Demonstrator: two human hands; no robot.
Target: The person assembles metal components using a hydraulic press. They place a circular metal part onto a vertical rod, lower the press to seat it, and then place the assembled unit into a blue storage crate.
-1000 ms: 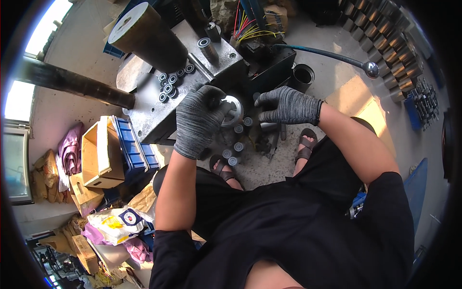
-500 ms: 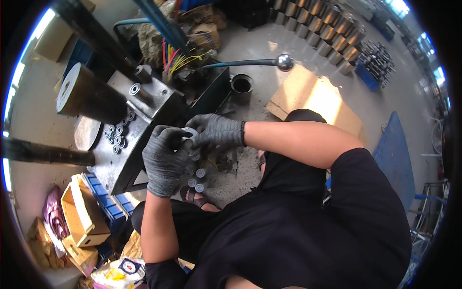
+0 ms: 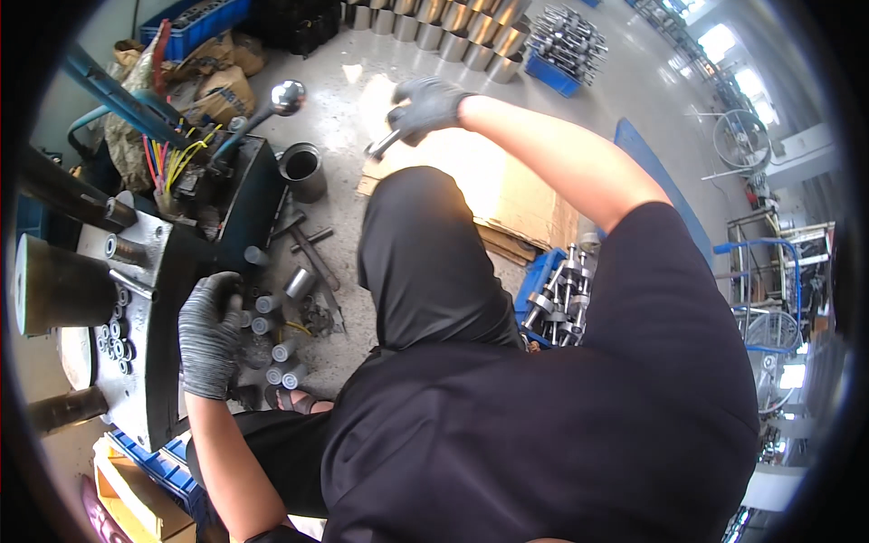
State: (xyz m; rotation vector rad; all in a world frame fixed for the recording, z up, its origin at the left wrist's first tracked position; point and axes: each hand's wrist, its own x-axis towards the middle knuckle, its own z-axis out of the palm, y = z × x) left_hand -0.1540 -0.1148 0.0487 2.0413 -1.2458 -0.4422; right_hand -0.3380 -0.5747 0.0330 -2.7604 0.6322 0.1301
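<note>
My right hand [image 3: 427, 107], in a grey knit glove, is stretched forward over the cardboard, its fingers closed around a short metal rod [image 3: 387, 143] that points down to the left. The glove hides part of the rod. My left hand [image 3: 206, 339], gloved too, is beside the edge of the steel press table [image 3: 149, 335]. Its fingers are curled, and anything inside them is hidden. On that table lie several small bearings [image 3: 116, 339] and a thin metal pin [image 3: 133, 283]. Several grey cylindrical parts [image 3: 282, 351] stand on the floor to the right of my left hand.
A lever with a ball end [image 3: 288, 98] juts from the press. Below it are a dark metal pot [image 3: 303, 172] and a hammer [image 3: 317, 253]. A blue crate of shafts [image 3: 543, 290] sits by my knee; cardboard [image 3: 516, 195] lies ahead. Stacked metal cylinders [image 3: 453, 41] stand farther off.
My hands were together around a ring-shaped metal part; now they are apart. The right has reached forward and holds a rod; the left is by the table edge. The view has shifted right.
</note>
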